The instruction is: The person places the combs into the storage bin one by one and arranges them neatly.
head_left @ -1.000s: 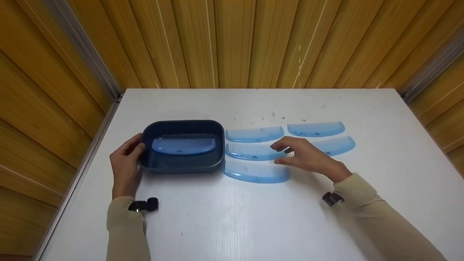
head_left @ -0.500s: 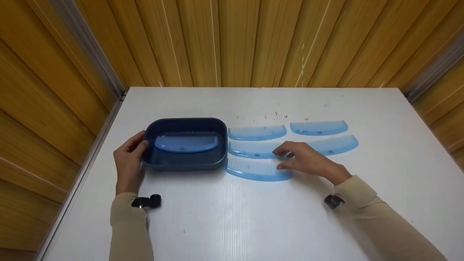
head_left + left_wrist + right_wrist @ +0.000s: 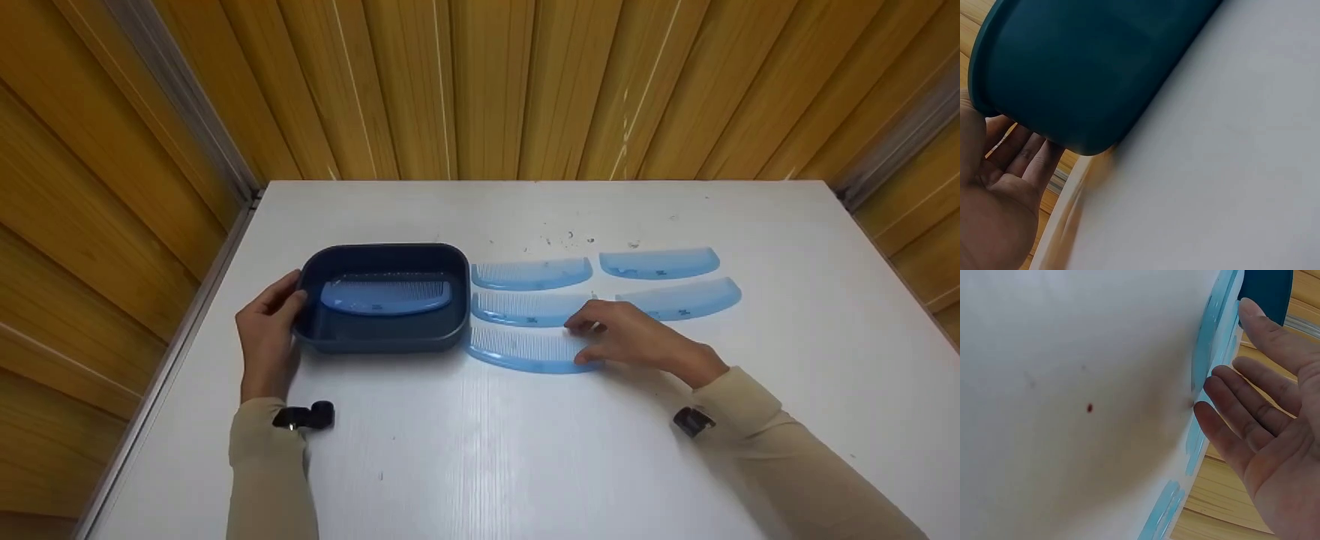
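My left hand [image 3: 264,330] grips the left end of a dark blue plastic tub [image 3: 382,345], thumb at the rim; in the left wrist view the fingers [image 3: 1027,154] lie along the outside wall. Inside the tub rests a blue comb [image 3: 386,307]. My right hand [image 3: 641,337] hovers over the right end of the nearest loose comb [image 3: 521,358], which lies flat, teeth facing away. Its thumb is by the comb's spine and its fingertips are near the teeth side. From the right wrist, the fingers [image 3: 1235,410] look loosely extended, apart from the thumb, with nothing held.
Behind the nearest comb lie a middle comb [image 3: 517,311] and a far comb [image 3: 532,276]. Farther right are two more combs, a back one [image 3: 660,266] and a front one [image 3: 697,300]. All lie on the white table [image 3: 465,450], with wood-look panels [image 3: 487,90] around.
My right hand has come down and slightly nearer, from over the middle comb to the nearest comb's right end. The left hand stays on the tub; the head view has shifted slightly.
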